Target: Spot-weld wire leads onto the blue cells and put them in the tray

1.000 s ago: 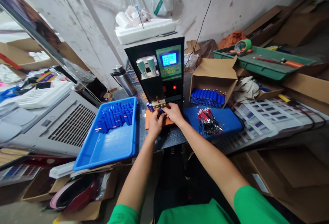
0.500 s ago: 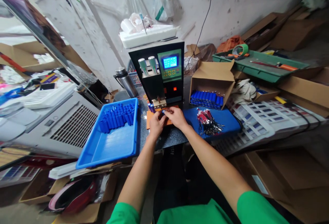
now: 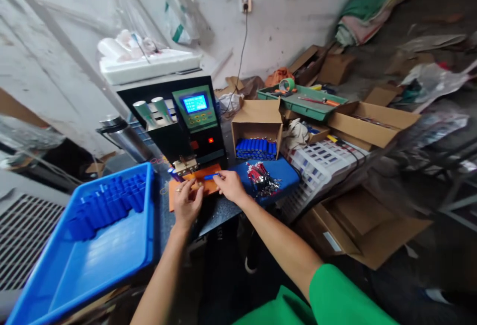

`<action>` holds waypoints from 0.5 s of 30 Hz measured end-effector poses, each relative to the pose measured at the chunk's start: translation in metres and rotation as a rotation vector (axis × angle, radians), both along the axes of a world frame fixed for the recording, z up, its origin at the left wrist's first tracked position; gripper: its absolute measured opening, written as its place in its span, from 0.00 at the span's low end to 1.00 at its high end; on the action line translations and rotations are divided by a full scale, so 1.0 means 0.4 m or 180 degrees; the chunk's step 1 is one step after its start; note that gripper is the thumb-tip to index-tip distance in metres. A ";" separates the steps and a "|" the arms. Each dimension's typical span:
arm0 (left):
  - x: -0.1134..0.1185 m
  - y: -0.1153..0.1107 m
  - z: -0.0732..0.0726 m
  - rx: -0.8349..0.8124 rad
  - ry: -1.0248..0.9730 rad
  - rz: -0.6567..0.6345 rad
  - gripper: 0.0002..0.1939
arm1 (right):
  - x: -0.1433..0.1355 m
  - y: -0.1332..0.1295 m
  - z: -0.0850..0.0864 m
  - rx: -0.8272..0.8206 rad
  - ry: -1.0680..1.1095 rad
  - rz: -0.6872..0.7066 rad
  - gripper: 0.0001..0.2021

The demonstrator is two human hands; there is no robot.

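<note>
My right hand (image 3: 231, 186) pinches a blue cylindrical battery cell (image 3: 211, 177), which lies sideways, pointing left over an orange plate (image 3: 204, 169). To the left of it, my left hand (image 3: 188, 204) hovers at the plate with thumb and fingers apart and nothing visible between them. Just behind the hands stands a black machine (image 3: 197, 141) with a lit blue screen and a brass-coloured electrode holder (image 3: 185, 166) above the plate. Another blue cell (image 3: 174, 173) stands by the plate's left back corner.
A blue tray (image 3: 100, 260) at left holds many blue cells. Right of the machine, an open cardboard box (image 3: 257, 111) contains more cells. Wire leads with red and black strands (image 3: 262, 178) lie on a blue pad (image 3: 286, 178). A steel flask (image 3: 126, 138) stands behind the tray.
The view has swung right. My hands, earlier close together at the electrodes, have parted; my right hand has drawn a blue cell away to the right, and my left hand has opened.
</note>
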State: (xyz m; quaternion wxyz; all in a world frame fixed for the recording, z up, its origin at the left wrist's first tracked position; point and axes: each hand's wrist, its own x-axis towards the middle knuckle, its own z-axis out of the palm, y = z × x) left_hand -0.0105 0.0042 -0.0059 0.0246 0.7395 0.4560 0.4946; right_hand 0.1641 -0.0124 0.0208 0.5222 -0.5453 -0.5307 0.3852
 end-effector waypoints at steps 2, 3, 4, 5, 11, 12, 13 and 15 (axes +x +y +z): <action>0.001 0.000 0.006 0.0007 -0.0023 -0.0047 0.15 | 0.078 -0.003 -0.014 0.0243 0.0008 -0.0324 0.17; 0.003 -0.002 0.010 -0.0003 -0.0002 -0.0087 0.14 | 0.125 -0.006 -0.020 0.0383 -0.0102 -0.0578 0.19; 0.005 -0.004 0.014 -0.0012 0.0032 -0.0123 0.13 | 0.175 -0.008 -0.026 0.0563 -0.0322 -0.0901 0.20; 0.008 -0.007 0.018 -0.0012 0.0059 -0.0143 0.13 | 0.226 -0.008 -0.031 0.0720 -0.0638 -0.1212 0.20; 0.014 -0.012 0.036 0.0077 0.0082 -0.0217 0.11 | 0.429 0.029 -0.049 0.0533 -0.2277 -0.1948 0.22; 0.014 -0.012 0.036 0.0084 0.0087 -0.0239 0.11 | 0.437 0.040 -0.050 0.0359 -0.2473 -0.1875 0.22; 0.012 -0.011 0.037 0.0087 0.0095 -0.0255 0.11 | 0.440 0.051 -0.050 0.0179 -0.2647 -0.1787 0.22; 0.010 -0.010 0.037 0.0069 0.0121 -0.0268 0.11 | 0.437 0.070 -0.050 -0.0166 -0.2922 -0.1648 0.23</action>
